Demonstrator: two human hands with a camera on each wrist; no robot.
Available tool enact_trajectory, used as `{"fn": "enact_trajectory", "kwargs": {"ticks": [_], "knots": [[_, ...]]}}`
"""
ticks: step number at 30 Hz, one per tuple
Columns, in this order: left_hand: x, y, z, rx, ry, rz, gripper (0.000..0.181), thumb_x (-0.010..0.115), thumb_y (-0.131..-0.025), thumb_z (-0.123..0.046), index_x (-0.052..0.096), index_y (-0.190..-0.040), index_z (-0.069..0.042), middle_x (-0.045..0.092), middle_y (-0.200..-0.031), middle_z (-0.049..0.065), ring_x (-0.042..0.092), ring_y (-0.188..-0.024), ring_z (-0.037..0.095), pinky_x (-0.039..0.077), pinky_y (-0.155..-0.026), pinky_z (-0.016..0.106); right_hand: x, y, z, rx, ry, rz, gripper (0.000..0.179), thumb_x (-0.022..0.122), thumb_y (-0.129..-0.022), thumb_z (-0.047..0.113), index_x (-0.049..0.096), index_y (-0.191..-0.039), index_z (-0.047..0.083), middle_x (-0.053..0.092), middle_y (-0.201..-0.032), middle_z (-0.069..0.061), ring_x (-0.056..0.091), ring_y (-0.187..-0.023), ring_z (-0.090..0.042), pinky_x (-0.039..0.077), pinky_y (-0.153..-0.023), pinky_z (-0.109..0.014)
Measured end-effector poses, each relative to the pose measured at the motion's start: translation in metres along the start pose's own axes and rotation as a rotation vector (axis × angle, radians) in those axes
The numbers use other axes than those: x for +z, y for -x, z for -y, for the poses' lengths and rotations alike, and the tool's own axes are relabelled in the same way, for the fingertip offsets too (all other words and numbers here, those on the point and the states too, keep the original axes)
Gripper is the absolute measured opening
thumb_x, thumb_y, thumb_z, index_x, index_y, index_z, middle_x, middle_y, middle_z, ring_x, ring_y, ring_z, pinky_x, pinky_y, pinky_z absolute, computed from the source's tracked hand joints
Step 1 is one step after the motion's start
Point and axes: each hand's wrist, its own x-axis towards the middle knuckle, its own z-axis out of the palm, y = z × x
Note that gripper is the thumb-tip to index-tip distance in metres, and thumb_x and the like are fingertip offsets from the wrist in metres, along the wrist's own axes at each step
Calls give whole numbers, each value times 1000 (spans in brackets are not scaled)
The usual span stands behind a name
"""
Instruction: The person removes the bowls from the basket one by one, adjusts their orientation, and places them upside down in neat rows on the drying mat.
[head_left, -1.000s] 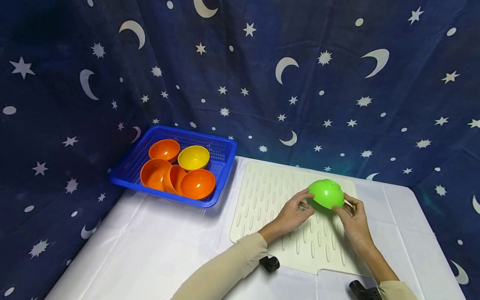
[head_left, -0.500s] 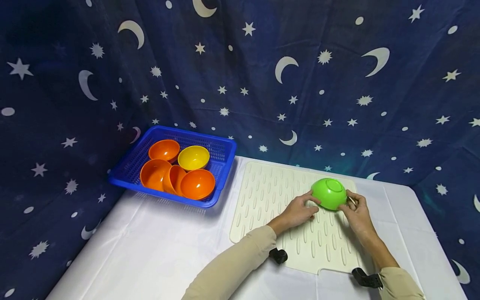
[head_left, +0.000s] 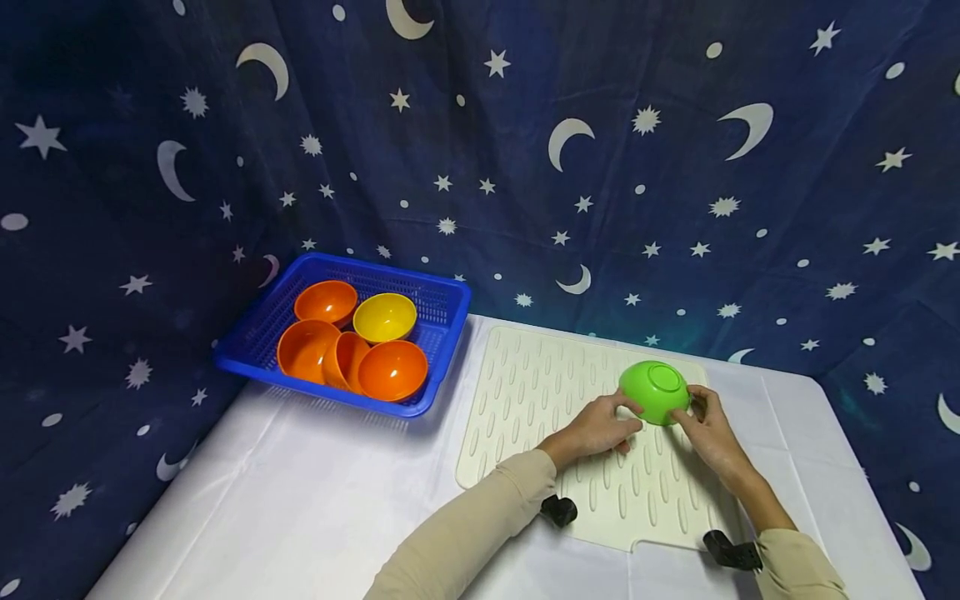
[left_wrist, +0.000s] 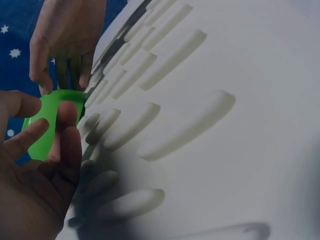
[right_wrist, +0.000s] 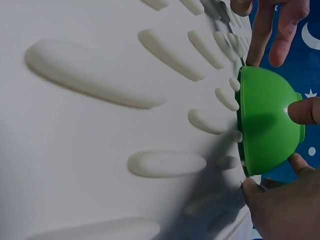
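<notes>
A green bowl (head_left: pixel 654 392) rests upside down on the ridged cream mat (head_left: pixel 517 417), its foot ring facing up. In the right wrist view the rim of the bowl (right_wrist: pixel 267 120) lies right at the mat's surface. My left hand (head_left: pixel 597 427) is at its near left side, index fingertip at the wall and thumb apart from it. My right hand (head_left: pixel 711 437) holds the right side between thumb and fingers. The left wrist view has the left hand (left_wrist: pixel 37 175) in front, overlapping the bowl (left_wrist: pixel 47 125), with the right hand (left_wrist: pixel 67 35) beyond.
To the left stands a blue basket (head_left: pixel 448 354) with orange bowls (head_left: pixel 392 371) and a yellow bowl (head_left: pixel 385 317) inside. A white cloth (head_left: pixel 300 500) covers the table. Behind hangs a dark blue curtain (head_left: pixel 465 142) with stars and moons.
The green bowl has come down from a tilted hold above the mat to lie rim-down on it. The left thumb and fingers have loosened from its side; the basket is unchanged.
</notes>
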Motion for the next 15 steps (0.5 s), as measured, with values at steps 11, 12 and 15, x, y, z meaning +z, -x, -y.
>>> {"fn": "enact_trajectory", "kwargs": {"ticks": [11, 12, 15], "knots": [[3, -3, 2, -32, 20, 27, 27, 57, -87, -25, 59, -112, -16, 62, -60, 10, 53, -44, 20, 42, -39, 25, 0, -2, -2, -28, 104, 53, 80, 52, -91, 31, -3, -145, 9, 5, -139, -35, 12, -125, -52, 20, -92, -64], [4, -3, 1, -31, 24, 30, 27, 57, -87, -25, 59, -112, -16, 62, -61, 11, 53, -44, 20, 42, -40, 25, 0, -3, -2, -26, 131, 55, 81, 53, -91, 32, -4, -145, 12, 3, -139, -34, 11, -125, -52, 21, -92, -64], [4, -3, -1, -26, 31, 41, 29, 58, -86, -25, 59, -113, -14, 65, -92, 6, 55, -47, 20, 44, -42, 27, 2, -4, -2, -37, 223, 45, 84, 53, -90, 36, -8, -144, 13, 4, -136, -34, 16, -122, -53, 26, -89, -64]]}}
